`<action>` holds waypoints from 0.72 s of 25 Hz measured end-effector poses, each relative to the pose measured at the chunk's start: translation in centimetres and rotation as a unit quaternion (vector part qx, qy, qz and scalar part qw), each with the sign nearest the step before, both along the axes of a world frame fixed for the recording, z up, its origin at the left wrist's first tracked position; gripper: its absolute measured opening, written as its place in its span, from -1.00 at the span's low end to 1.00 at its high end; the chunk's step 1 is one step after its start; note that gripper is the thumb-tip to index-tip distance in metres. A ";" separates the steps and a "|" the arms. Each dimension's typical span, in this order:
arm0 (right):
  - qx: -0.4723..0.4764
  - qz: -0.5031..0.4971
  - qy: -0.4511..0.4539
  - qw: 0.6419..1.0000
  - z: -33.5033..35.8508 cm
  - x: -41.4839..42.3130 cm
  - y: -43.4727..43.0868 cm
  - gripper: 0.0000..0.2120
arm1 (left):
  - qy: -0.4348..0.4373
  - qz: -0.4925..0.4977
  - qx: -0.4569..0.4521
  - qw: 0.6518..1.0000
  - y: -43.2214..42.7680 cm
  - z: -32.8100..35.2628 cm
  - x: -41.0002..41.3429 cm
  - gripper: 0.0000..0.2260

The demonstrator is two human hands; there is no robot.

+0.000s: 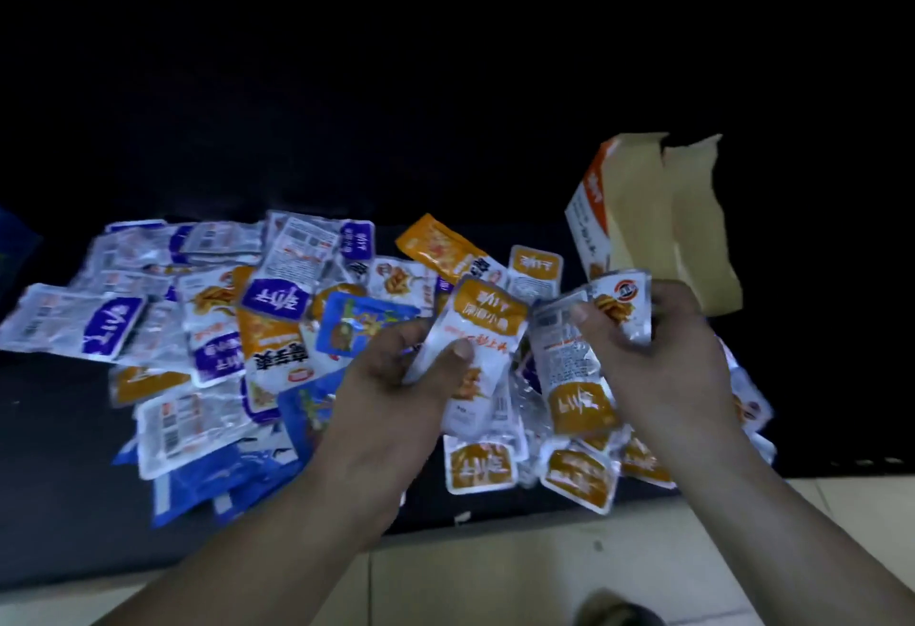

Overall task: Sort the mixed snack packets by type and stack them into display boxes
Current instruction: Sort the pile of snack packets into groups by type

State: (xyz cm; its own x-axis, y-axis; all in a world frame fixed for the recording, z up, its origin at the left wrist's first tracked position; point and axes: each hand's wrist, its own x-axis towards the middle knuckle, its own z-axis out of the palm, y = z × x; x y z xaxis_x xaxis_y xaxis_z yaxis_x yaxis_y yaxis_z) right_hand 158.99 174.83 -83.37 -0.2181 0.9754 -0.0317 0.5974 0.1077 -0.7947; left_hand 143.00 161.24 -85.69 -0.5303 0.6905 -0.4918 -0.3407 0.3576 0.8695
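left hand [396, 378] grips one orange-banded packet [482, 328], thumb on the face, fingers curled behind. the packet's long axis runs away from the body and leans a little right, orange end farthest out.

right hand [658, 343] is closed round a clutch of packets [579, 368] of the same orange-and-white kind, thumb clamped across the front. how many are in the clutch cannot be told.

the two hands are near each other, and the single packet sits just beside the clutch, apart by a narrow gap.

display box [638, 209]: orange and white card, standing up on end, brown flaps open at the top. it lies beyond and to the right of the hands, just behind the right hand, which is clearly the nearer one. judgement: the single packet likely joins the clutch before the lot goes into the box mouth, so the bundle must rise and turn to match the box's upright axis.

the pile [223, 328] of mixed packets spreads left and centre: purple-banded packets [106, 328], blue packets [223, 477], more orange ones under the hands. sorting looks early; most packets are unsorted.

surface: a dark desk [49, 452], packets lying flat and overlapping on it. below its near edge, pale tiled floor [495, 576]. the room beyond the desk is black; nothing can be made out there. lighting is dim and the edges are blurred.
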 end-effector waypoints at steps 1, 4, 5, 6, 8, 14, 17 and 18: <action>0.020 -0.003 -0.034 0.999 -0.2 1.1 0.0 -0.56 | 0.043 -0.038 -0.019 0.998 0.7 -0.1 1.0 -0.75; 0.126 0.024 -0.099 0.987 -0.9 3.1 -1.2 -0.44 | 0.160 -0.122 -0.081 0.976 1.4 -1.5 2.6 -0.73; 0.154 0.051 -0.096 0.982 -1.3 3.3 -2.0 -0.48 | 0.159 -0.139 -0.078 0.974 1.4 -1.7 2.9 -0.75; 0.164 0.093 -0.087 0.978 -1.9 3.2 -2.7 -0.52 | 0.157 -0.157 -0.056 0.973 1.3 -1.9 3.2 -0.74; 0.139 0.201 -0.082 0.966 -3.8 2.6 -3.7 -0.55 | 0.181 -0.181 -0.014 0.967 1.8 -2.2 3.7 -0.66; 0.150 0.296 -0.231 0.915 -8.2 2.8 -2.7 -0.45 | 0.149 -0.149 -0.009 0.978 0.5 -2.7 2.2 -0.60; 0.184 0.245 -0.244 0.920 -6.4 0.9 -3.1 -0.30 | 0.244 -0.175 -0.048 0.953 -2.1 -1.3 -1.4 -0.70; 0.192 0.247 -0.218 0.924 -6.0 -0.3 -3.5 -0.33 | 0.278 -0.187 -0.058 0.941 -2.3 -0.5 -3.0 -0.72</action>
State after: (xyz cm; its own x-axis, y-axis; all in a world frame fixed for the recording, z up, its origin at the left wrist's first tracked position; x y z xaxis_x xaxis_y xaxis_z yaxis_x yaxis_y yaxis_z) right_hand 158.72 171.35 -89.34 -0.6877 0.7183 0.1054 0.6551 0.6766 -0.3362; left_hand 140.01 158.91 -86.15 -0.4586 0.8384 -0.2944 0.3225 0.4657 0.8241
